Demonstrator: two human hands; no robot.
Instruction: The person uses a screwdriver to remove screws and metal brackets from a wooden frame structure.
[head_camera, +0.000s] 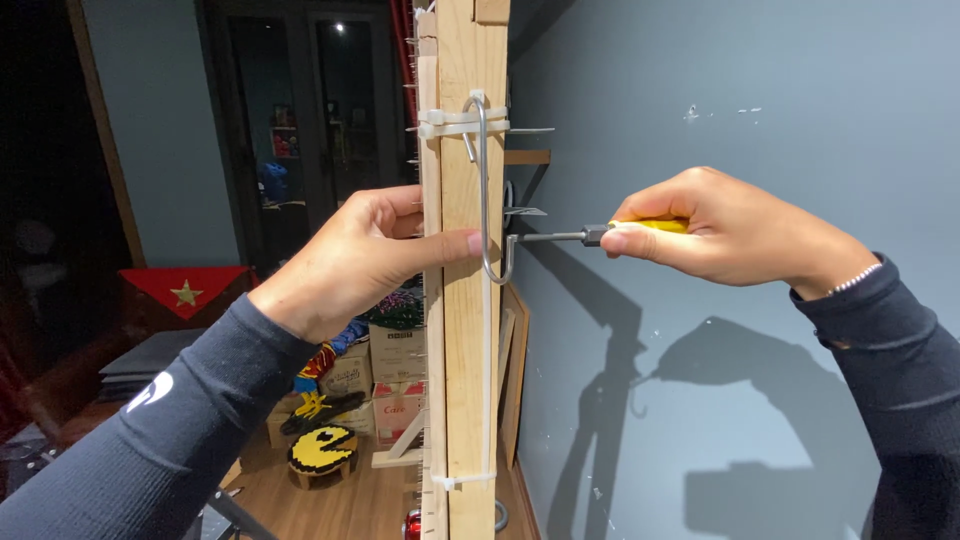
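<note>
RISK: screwdriver (560, 237) tip may slip off its contact at the back edge of the wooden post (462, 300), judged from the long sideways reach | left hand (360, 260): wrapped around post, thumb pressed by metal hook (484, 190) | right hand (715, 235): closed tight on yellow handle, shaft level, tip at post beside hook's lower bend.

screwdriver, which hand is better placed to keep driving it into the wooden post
Right hand: it grips the yellow-handled screwdriver, tip at the wooden post. Left hand is braced on the post.
</note>
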